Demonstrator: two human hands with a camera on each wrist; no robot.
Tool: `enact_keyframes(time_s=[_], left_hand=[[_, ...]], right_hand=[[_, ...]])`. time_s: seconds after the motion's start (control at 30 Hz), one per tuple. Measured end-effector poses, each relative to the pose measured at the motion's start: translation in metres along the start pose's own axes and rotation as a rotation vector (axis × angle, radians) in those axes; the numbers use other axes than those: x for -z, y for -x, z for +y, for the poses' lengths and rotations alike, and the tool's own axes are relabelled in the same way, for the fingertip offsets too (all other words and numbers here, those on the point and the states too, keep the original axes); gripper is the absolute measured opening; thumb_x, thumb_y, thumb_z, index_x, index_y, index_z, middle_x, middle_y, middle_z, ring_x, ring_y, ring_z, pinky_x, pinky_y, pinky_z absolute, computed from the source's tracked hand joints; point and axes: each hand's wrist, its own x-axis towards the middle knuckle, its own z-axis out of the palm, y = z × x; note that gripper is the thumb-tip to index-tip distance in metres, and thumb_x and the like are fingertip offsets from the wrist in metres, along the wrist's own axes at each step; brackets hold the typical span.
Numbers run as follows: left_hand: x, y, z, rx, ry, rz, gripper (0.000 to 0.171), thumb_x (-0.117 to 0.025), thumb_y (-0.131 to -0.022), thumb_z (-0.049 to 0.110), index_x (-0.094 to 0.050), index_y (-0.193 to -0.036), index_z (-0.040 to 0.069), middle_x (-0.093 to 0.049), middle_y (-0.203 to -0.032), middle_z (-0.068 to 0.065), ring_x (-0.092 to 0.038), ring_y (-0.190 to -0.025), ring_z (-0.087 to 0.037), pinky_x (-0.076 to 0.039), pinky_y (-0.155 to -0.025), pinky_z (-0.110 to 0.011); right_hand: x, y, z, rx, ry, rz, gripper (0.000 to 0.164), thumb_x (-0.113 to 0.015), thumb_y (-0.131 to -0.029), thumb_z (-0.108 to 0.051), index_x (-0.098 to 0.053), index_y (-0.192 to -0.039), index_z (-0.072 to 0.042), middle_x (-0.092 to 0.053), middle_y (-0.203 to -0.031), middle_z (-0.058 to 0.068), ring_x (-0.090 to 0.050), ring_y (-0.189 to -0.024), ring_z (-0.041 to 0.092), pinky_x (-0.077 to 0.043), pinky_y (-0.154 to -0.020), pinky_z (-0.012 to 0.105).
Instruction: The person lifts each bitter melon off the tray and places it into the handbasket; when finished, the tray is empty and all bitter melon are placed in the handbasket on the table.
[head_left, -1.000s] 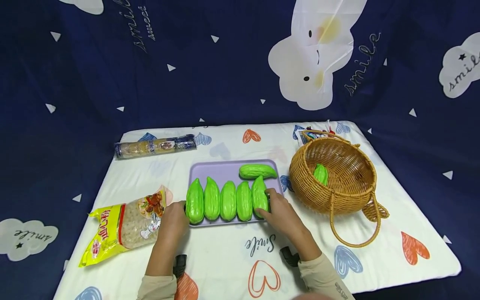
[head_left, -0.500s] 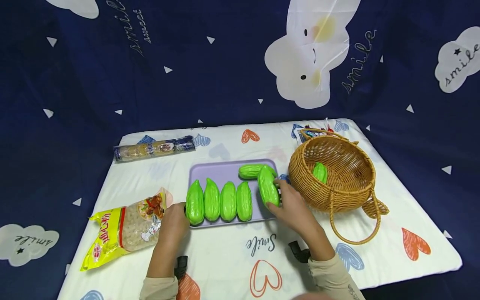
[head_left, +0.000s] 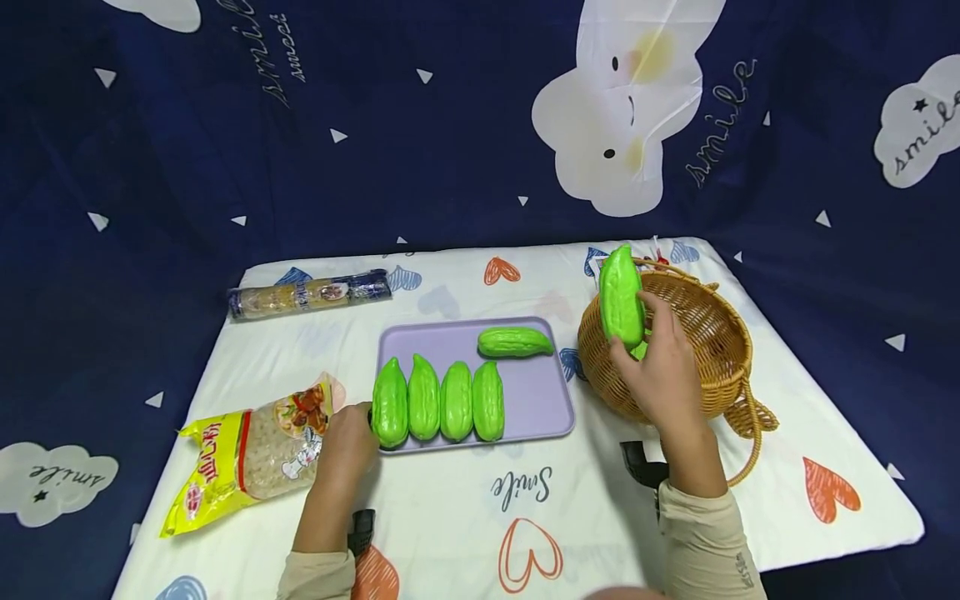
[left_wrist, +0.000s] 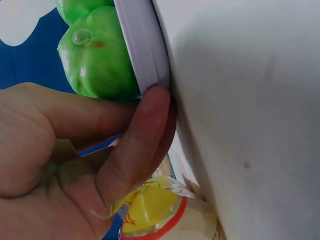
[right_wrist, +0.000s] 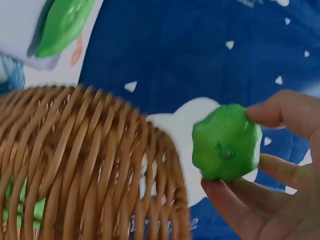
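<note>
My right hand holds a green bitter melon upright by its lower part, fingers and thumb around its sides. It is raised over the left rim of the wicker basket. In the right wrist view, the melon's stem end faces the camera beside the basket. Another green piece shows through the wicker. My left hand pinches the near-left corner of the lilac tray; its thumb lies against the rim. Several bitter melons stand in a row there, and one lies crosswise behind.
A yellow-ended bag of pale food lies left of the tray. At the back left is a long clear packet with dark blue ends. Small colourful packets sit behind the basket. A dark blue curtain hangs behind the table.
My right hand has lifted the rightmost bitter melon of the row and carried it right and up to the basket. My left hand has stayed at the tray corner.
</note>
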Motion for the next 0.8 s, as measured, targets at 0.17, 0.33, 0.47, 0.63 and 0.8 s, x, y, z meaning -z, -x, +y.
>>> enact_keyframes(time_s=[0.17,0.33,0.47,0.63,0.8], left_hand=[[-0.001,0.000,0.000,-0.005,-0.006,0.007,0.016,-0.052,-0.076,-0.009,-0.065,-0.080,-0.001,-0.066,-0.084,-0.023,-0.065,-0.082,-0.040,-0.048,-0.069,-0.052],[-0.001,-0.001,0.000,-0.003,-0.011,0.008,0.015,-0.052,-0.076,-0.008,-0.065,-0.080,0.000,-0.066,-0.083,-0.022,-0.064,-0.081,-0.040,-0.048,-0.069,-0.052],[-0.001,-0.001,0.000,0.003,-0.010,0.003,0.016,-0.052,-0.077,-0.008,-0.065,-0.080,0.000,-0.066,-0.083,-0.022,-0.064,-0.080,-0.040,-0.048,-0.068,-0.052],[0.000,0.000,0.000,0.008,-0.011,-0.002,0.018,-0.051,-0.077,-0.008,-0.066,-0.082,-0.001,-0.066,-0.085,-0.023,-0.065,-0.082,-0.041,-0.049,-0.069,-0.053],[0.000,0.000,0.001,0.006,-0.009,0.003,0.017,-0.051,-0.077,-0.009,-0.065,-0.080,0.000,-0.066,-0.084,-0.022,-0.064,-0.081,-0.039,-0.048,-0.068,-0.052]], right_hand=[[0.002,-0.004,0.011,-0.063,0.067,0.004,0.064,-0.066,-0.085,-0.015,-0.039,-0.142,-0.008,-0.050,-0.132,0.025,-0.053,-0.110,0.047,-0.042,-0.085,0.063],[0.001,-0.006,0.020,-0.114,0.110,-0.073,0.064,-0.064,-0.087,-0.015,-0.037,-0.145,-0.007,-0.048,-0.135,0.027,-0.052,-0.111,0.046,-0.042,-0.086,0.062],[0.001,-0.006,0.026,-0.167,0.106,-0.140,0.066,-0.061,-0.089,-0.018,-0.032,-0.148,-0.008,-0.045,-0.138,0.028,-0.051,-0.115,0.047,-0.041,-0.089,0.062],[0.002,-0.008,0.029,-0.191,0.093,-0.190,0.068,-0.059,-0.090,-0.021,-0.029,-0.150,-0.010,-0.042,-0.140,0.029,-0.048,-0.120,0.046,-0.040,-0.092,0.063],[0.003,-0.008,0.030,-0.194,0.094,-0.204,0.067,-0.058,-0.090,-0.022,-0.029,-0.150,-0.010,-0.043,-0.138,0.029,-0.048,-0.117,0.046,-0.040,-0.090,0.062]])
